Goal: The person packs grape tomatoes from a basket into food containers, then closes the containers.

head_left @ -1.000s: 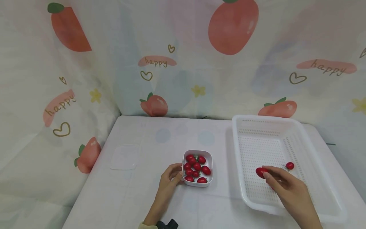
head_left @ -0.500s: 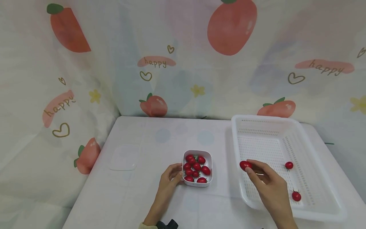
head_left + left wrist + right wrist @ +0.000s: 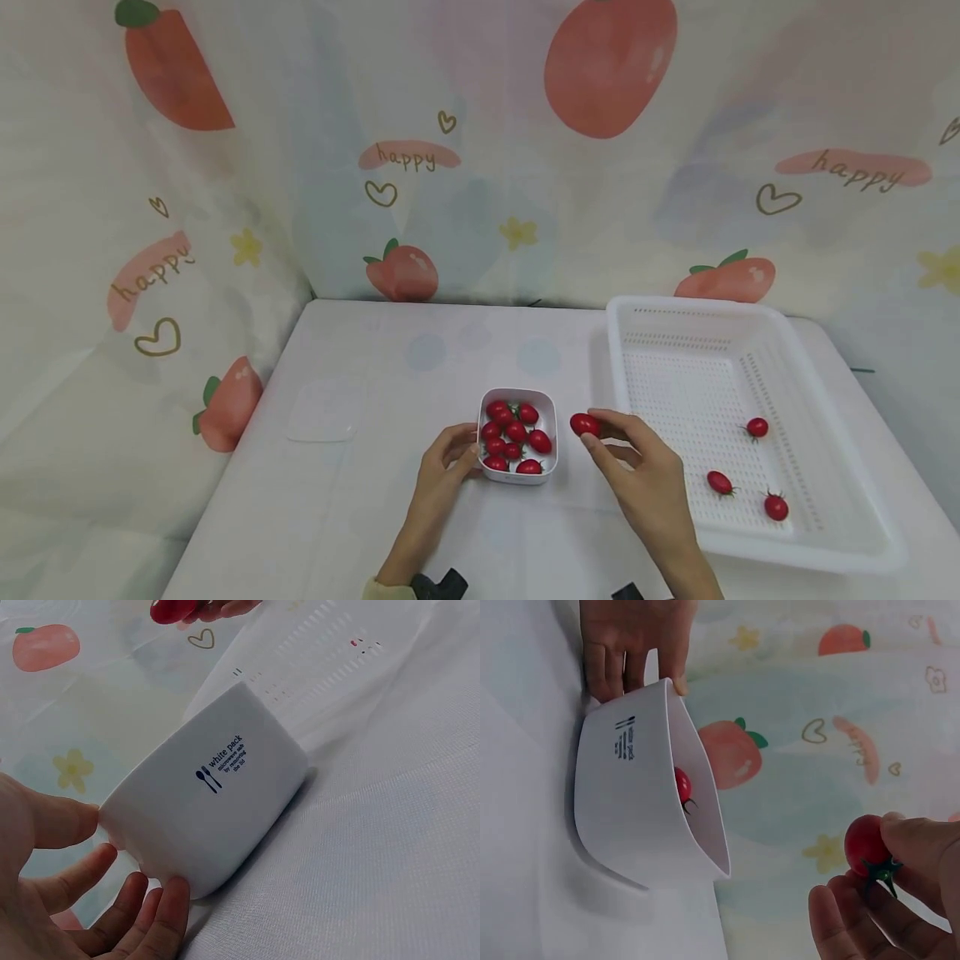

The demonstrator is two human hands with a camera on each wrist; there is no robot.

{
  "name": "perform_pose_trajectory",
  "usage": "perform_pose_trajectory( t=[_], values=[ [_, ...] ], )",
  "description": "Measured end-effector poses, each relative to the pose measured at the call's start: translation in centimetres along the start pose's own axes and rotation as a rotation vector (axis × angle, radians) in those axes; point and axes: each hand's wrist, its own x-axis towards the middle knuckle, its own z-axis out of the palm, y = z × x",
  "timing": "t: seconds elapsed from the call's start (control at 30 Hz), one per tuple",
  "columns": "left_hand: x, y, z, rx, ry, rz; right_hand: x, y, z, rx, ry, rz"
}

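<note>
- Right hand [image 3: 645, 479]: pinching one cherry tomato [image 3: 584, 425] between thumb and fingertips, holding it above the table in the gap between the small white tub [image 3: 518, 475] and the white basket [image 3: 795, 546]; the right wrist view is showing the green stalk tucked against the fingers.
- Left hand [image 3: 442, 467]: curling thumb and fingers against the tub's left wall, steadying it on the table.
- Tub: holding roughly nine tomatoes, sitting upright near the table's front middle.
- Basket: lying to the right, carrying three tomatoes [image 3: 757, 427] on its perforated floor, well apart from one another.
- Progress, as a judgement: the moving of tomatoes is looking early, with most of them lying in the tub.
- Clear lid [image 3: 325, 410]: lying flat on the table, well left of the tub.
- Room: open cloth lying in front of and behind the tub; the basket's near rim standing just beside the right wrist.
</note>
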Motion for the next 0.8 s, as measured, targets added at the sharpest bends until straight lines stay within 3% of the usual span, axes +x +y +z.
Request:
perform_pose_trajectory(
  t=[0.3, 0.67, 0.8],
  values=[
    [0.1, 0.3, 0.0, 0.011, 0.014, 0.005, 0.4, 0.0, 3.2, 0.024, -0.073, -0.129],
    [0.1, 0.4, -0.1, -0.005, 0.008, -0.005, 0.5, 0.0, 6.4, -0.020, -0.155, -0.036],
    [0.0, 0.4, 0.0, -0.001, 0.007, -0.002, 0.5, 0.3, 7.1, -0.124, -0.179, -0.075]
  ],
)
